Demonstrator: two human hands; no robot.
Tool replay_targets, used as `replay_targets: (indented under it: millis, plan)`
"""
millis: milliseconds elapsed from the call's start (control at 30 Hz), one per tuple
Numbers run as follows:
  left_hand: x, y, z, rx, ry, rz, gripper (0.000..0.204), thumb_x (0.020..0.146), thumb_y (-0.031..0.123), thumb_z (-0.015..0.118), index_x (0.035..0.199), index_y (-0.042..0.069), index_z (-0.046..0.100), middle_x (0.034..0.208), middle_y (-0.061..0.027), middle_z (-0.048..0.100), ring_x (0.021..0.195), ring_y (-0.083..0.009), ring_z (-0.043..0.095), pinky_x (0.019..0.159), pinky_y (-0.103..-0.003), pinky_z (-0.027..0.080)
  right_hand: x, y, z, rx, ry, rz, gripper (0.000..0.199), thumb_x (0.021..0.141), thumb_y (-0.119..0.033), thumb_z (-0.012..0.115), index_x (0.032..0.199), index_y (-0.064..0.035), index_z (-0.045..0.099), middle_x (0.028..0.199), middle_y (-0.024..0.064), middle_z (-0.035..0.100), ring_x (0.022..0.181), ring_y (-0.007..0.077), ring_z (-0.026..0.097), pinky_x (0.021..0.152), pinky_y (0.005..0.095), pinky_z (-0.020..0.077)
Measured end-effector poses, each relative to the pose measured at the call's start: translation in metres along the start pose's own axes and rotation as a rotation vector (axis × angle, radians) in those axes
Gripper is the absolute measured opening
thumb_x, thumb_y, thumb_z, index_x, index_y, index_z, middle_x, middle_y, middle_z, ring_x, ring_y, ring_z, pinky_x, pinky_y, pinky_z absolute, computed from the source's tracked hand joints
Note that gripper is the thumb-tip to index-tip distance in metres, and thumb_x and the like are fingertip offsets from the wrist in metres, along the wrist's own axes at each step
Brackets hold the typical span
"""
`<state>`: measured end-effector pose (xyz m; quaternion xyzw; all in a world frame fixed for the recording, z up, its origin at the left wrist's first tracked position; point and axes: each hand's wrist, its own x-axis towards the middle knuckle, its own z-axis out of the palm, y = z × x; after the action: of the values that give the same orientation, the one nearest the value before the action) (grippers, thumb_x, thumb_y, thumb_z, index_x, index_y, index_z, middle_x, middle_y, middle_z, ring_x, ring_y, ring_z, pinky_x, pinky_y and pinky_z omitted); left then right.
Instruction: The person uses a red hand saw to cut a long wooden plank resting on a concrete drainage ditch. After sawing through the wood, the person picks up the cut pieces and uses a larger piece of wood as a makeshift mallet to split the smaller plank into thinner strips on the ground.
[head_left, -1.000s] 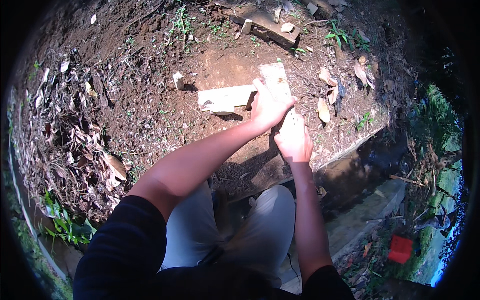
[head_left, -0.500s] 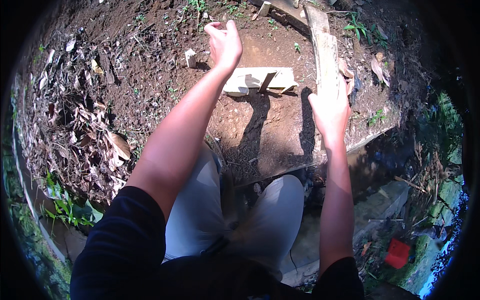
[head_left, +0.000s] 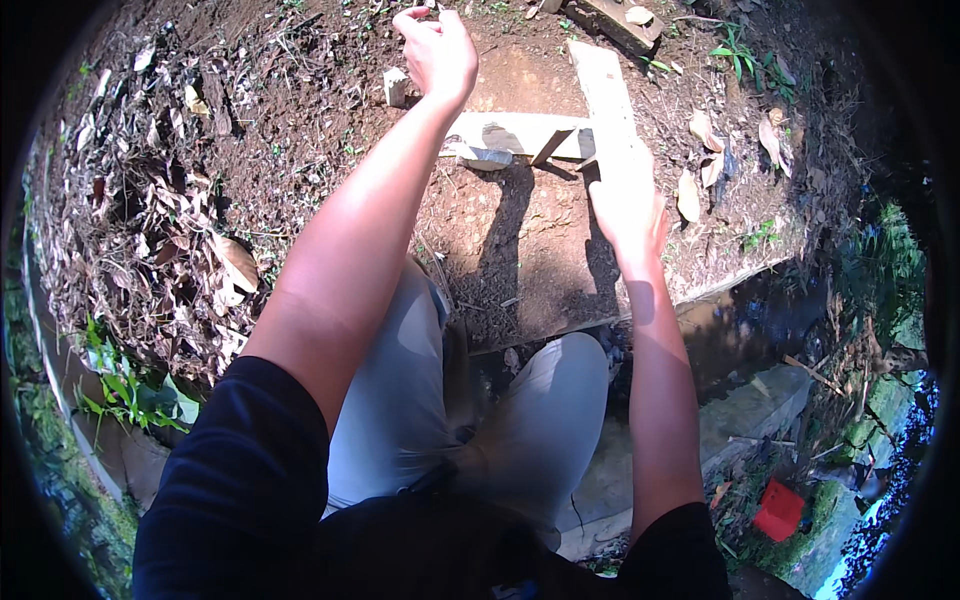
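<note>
Head view: bare brown soil (head_left: 545, 225) spreads under and around the fingers of your left hand (head_left: 440, 58) and your right hand (head_left: 630, 205). Your grey trousers (head_left: 540, 420) come next in size, with the knees bent, nearer your body than either set of fingers. Just past the soil's edge, to the right and on your side of the right fingers, runs a shaded channel (head_left: 735, 315). Leaf litter (head_left: 165, 275) covers a wide patch well to the left of your left fingers.

Your right fingers are wrapped around the near end of a pale board (head_left: 603, 88), which points away from you beyond them. A pale plank (head_left: 520, 128) lies crosswise on the soil, left of the right fingers and nearer you than the left ones. Its right end meets the board in this view; you cannot tell whether they touch. A dark beam (head_left: 618, 22) rests farther out than the right fingers.

Your left fingers are curled in, raised past the plank; whether they pinch something small cannot be told.

Smaller still, a red object (head_left: 778, 510) sits well behind the right fingers, to their right. A thin stick (head_left: 550, 148) slants against the plank, between your two sets of fingers. Smallest, a pale peg (head_left: 396, 87) stands just left of your left hand, nearer you than its fingertips.
</note>
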<state>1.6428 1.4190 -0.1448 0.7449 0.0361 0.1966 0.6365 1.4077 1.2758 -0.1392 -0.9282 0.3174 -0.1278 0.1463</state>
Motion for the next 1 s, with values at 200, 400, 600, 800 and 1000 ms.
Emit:
replay_targets:
  millis: [200, 400, 600, 800, 1000]
  plan:
    - [0.017, -0.029, -0.006, 0.076, 0.086, 0.135, 0.038, 0.095, 0.032, 0.055, 0.125, 0.011, 0.043, 0.102, -0.0191, 0.069, 0.095, -0.0352, 0.067, 0.088, -0.047, 0.047, 0.019, -0.033, -0.056, 0.403, 0.719, -0.300, 0.077, 0.078, -0.017, 0.080, 0.139, 0.0031, 0.036, 0.100, 0.0246, 0.069, 0.086, 0.0301, 0.071, 0.073, 0.0387, 0.0575]
    - [-0.002, 0.006, 0.020, 0.005, 0.066, 0.086, 0.036, 0.095, 0.025, 0.055, 0.125, 0.008, 0.044, 0.098, -0.0205, 0.066, 0.092, -0.0341, 0.065, 0.085, -0.046, 0.047, -0.013, 0.047, 0.071, -0.105, 0.033, -0.011, 0.078, 0.087, -0.026, 0.059, 0.156, -0.0163, 0.024, 0.123, 0.0257, 0.063, 0.095, 0.0435, 0.068, 0.084, 0.0495, 0.0560]
    - [0.023, -0.025, 0.001, -0.081, 0.166, 0.263, 0.034, 0.099, 0.027, 0.052, 0.123, 0.004, 0.046, 0.094, -0.0197, 0.063, 0.087, -0.0331, 0.062, 0.083, -0.044, 0.048, 0.014, -0.015, -0.012, 0.025, 0.183, -0.107, 0.076, 0.084, -0.028, 0.069, 0.147, -0.0083, 0.031, 0.113, 0.0275, 0.066, 0.094, 0.0454, 0.067, 0.081, 0.0481, 0.0556]
    - [0.015, -0.009, -0.002, -0.084, 0.074, 0.221, 0.031, 0.098, 0.021, 0.055, 0.121, 0.003, 0.046, 0.094, -0.0207, 0.061, 0.086, -0.0302, 0.060, 0.080, -0.042, 0.048, 0.009, 0.004, 0.020, 0.582, 0.915, -0.288, 0.078, 0.076, -0.009, 0.078, 0.136, 0.0126, 0.033, 0.117, 0.0305, 0.055, 0.098, 0.0341, 0.065, 0.082, 0.0387, 0.0568]
    - [0.020, -0.015, 0.013, -0.146, 0.152, 0.177, 0.030, 0.095, 0.014, 0.055, 0.121, 0.003, 0.046, 0.090, -0.0170, 0.061, 0.082, -0.0263, 0.060, 0.079, -0.040, 0.048, 0.005, 0.014, 0.081, 0.041, 0.083, 0.063, 0.078, 0.078, -0.029, 0.071, 0.146, -0.0097, 0.037, 0.114, 0.0281, 0.065, 0.095, 0.0467, 0.065, 0.086, 0.0519, 0.0536]
